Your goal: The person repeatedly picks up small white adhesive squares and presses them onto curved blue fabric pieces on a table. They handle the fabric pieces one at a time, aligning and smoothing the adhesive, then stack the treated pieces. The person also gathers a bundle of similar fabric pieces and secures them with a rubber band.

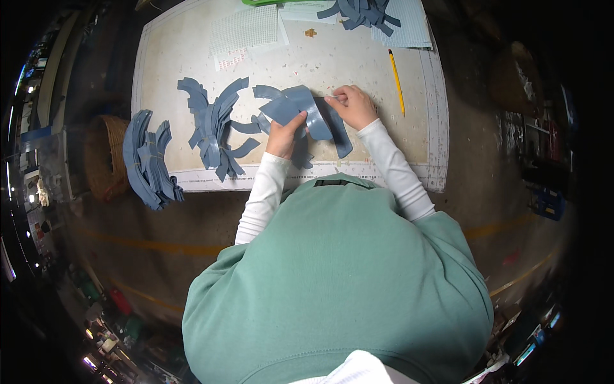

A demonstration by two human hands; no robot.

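Note:
My left hand (284, 136) is closed on a blue-grey cut piece (286, 106) of sheet material, its thumb lying on the glossy surface. Just right of it, my right hand (355, 106) pinches with thumb and fingertips at something small and thin; I cannot make out what. A darker blue-grey strip (340, 133) hangs below those fingertips, beside the held piece. More curved strips lie partly under my left hand. To the left, a crossed heap of blue-grey strips (214, 128) rests on the white table (396, 150).
Banded bundles of curved strips (144, 157) overhang the table's left edge, near a wicker basket (105, 160). A yellow pencil (397, 83) lies to the right. Farther back are another strip heap (364, 13), paper sheets (246, 32) and a green object (262, 2).

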